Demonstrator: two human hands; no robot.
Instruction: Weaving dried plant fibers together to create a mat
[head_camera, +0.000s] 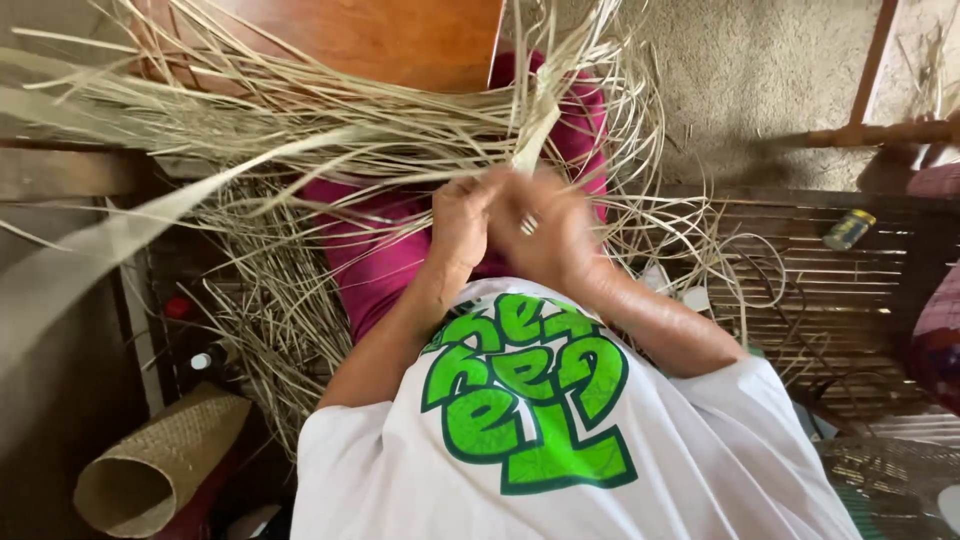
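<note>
both hands meet over the lap, knuckles almost touching. the left hand (462, 222) is curled shut around a bunch of dry straw strips (300, 130), and the right hand (548, 232) is closed too, pinching a wider pale strip (537, 125) that rises straight up from between the fingers. the motion blurs the fingertips, so exactly how many strands each one grips is hard to tell. the strips fan out from the hands toward the upper left, across magenta trousers (375, 262) and over the edge of a brown wooden board (390, 40); thinner ones loop round to the right over a slatted bamboo bench (830, 290). the person wears a white shirt (560, 460) with a big green print. at lower left a rolled woven mat (160, 460) lies with its open end facing us, a small white-capped bottle (205, 360) just above it. a little yellow can (849, 229) lies on the bench, well apart on the right.
</note>
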